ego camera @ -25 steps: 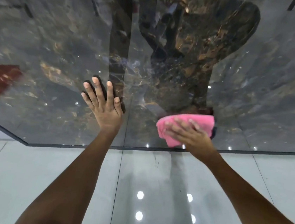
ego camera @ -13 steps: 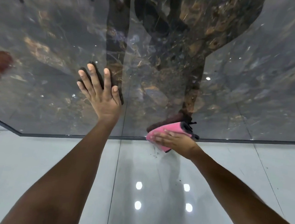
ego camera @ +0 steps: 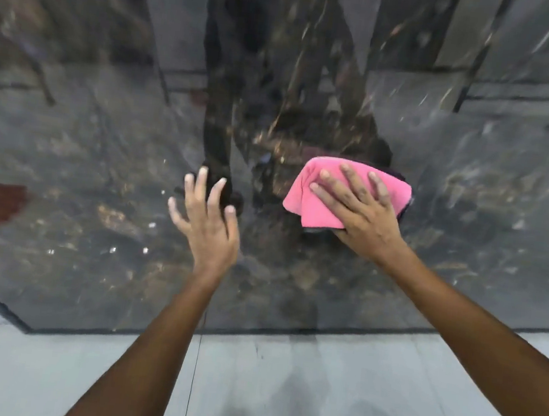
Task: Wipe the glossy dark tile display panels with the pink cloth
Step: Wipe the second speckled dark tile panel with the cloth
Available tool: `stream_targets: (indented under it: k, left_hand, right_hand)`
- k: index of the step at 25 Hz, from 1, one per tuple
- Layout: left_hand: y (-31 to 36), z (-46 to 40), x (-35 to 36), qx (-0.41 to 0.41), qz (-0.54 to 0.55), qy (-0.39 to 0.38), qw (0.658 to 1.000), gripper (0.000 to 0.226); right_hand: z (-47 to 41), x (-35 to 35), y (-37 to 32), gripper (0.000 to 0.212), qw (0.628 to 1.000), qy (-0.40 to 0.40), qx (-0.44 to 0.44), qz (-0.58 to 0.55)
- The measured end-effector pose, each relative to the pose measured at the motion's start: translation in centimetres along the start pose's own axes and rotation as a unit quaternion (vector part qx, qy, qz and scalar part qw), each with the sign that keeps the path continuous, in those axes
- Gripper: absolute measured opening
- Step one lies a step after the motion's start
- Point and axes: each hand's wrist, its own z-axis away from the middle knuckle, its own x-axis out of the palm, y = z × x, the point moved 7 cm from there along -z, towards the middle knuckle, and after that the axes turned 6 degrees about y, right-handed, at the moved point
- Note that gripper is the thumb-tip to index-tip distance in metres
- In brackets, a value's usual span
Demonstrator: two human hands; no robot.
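Pink cloth sits flat under my right hand, fingers spread straight, pressed on the dark tile panel above the pale floor. My left hand rests open alongside, holding nothing.

I count two bare hands: my left hand lies flat with fingers spread, and my right hand presses down with straight fingers. I see one pink cloth, under that right hand, well up from the panel's lower edge. There is at least one dark tile panel; motion blur keeps me from counting joins, and one pale floor lies below its lower edge.
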Motion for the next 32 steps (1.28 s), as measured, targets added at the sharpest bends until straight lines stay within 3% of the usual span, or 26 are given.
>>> stream_targets:
  k: [4,7,8,10,12,14,15,16,18,19,20,22,24,25,26,27,29,30,32]
  left_hand:
    - [10.7,-16.6,-2.1,0.060,0.072,0.121,0.988,0.044]
    - [15.7,-23.4,-3.4,0.093,0.055,0.147,0.983,0.046]
    - [16.4,-24.4,-3.2,0.107,0.034,0.138,0.984,0.048]
    - [16.8,-25.2,-2.5,0.122,-0.013,0.115,0.986,0.052]
    - [16.3,-24.9,-1.6,0.124,-0.038,0.107,0.986,0.054]
    - [16.0,-24.8,-1.3,0.115,-0.036,0.106,0.987,0.055]
    - [16.0,-24.8,-1.4,0.114,-0.034,0.106,0.987,0.054]
    - [16.1,-24.9,-1.5,0.115,-0.032,0.109,0.987,0.054]
    - [16.1,-24.8,-1.6,0.117,-0.034,0.111,0.986,0.055]
    - [16.0,-24.7,-1.5,0.118,-0.035,0.109,0.986,0.055]
    - [16.0,-24.7,-1.5,0.120,-0.036,0.108,0.986,0.056]
    - [16.0,-24.7,-1.3,0.120,-0.040,0.107,0.986,0.057]
    - [15.8,-24.8,-1.2,0.119,-0.041,0.110,0.986,0.058]
    - [15.8,-24.6,-1.1,0.121,-0.040,0.111,0.986,0.058]
    - [15.8,-24.5,-1.1,0.124,-0.042,0.113,0.985,0.057]
    - [15.9,-24.5,-1.2,0.125,-0.043,0.114,0.985,0.057]
    - [15.8,-24.7,-1.3,0.122,-0.040,0.111,0.985,0.056]
    - [15.9,-24.6,-1.4,0.123,-0.038,0.110,0.986,0.055]
    - [15.9,-24.5,-1.3,0.122,-0.038,0.108,0.986,0.055]
  right_hand:
    - [-8.1,-4.5,9.3,0.078,0.970,0.073,0.224,-0.057]
    - [-7.4,-4.8,9.6,0.091,0.993,-0.012,0.112,-0.025]
    - [-6.8,-5.3,11.6,0.093,0.991,-0.023,0.130,-0.029]
    - [-7.0,-7.5,19.3,0.098,0.958,0.003,0.283,-0.044]
    - [-9.4,-10.0,26.8,0.089,0.895,0.066,0.438,-0.048]
    - [-13.5,-11.4,28.3,0.082,0.865,0.147,0.468,-0.106]
    - [-15.2,-10.9,26.5,0.082,0.878,0.150,0.426,-0.160]
    - [-16.1,-9.7,23.2,0.081,0.916,0.111,0.334,-0.192]
    - [-13.9,-7.2,15.1,0.082,0.985,-0.014,0.054,-0.164]
    - [-11.6,-6.4,13.6,0.084,0.989,-0.068,-0.035,-0.128]
    - [-10.4,-6.4,14.8,0.087,0.989,-0.077,-0.060,-0.107]
    - [-12.3,-8.0,20.6,0.084,0.993,0.012,0.061,-0.097]
    - [-17.1,-10.9,27.5,0.076,0.945,0.125,0.285,-0.100]
    - [-19.4,-11.9,28.6,0.073,0.922,0.158,0.337,-0.104]
    - [-21.3,-12.1,27.8,0.073,0.924,0.176,0.325,-0.099]
    - [-22.3,-11.6,25.5,0.077,0.945,0.169,0.262,-0.100]
    - [-19.0,-7.6,17.8,0.082,0.993,0.053,0.050,-0.092]
    - [-15.0,-5.8,13.4,0.083,0.995,-0.021,-0.083,-0.060]
    - [-8.3,-4.1,9.1,0.084,0.949,-0.132,-0.287,-0.015]
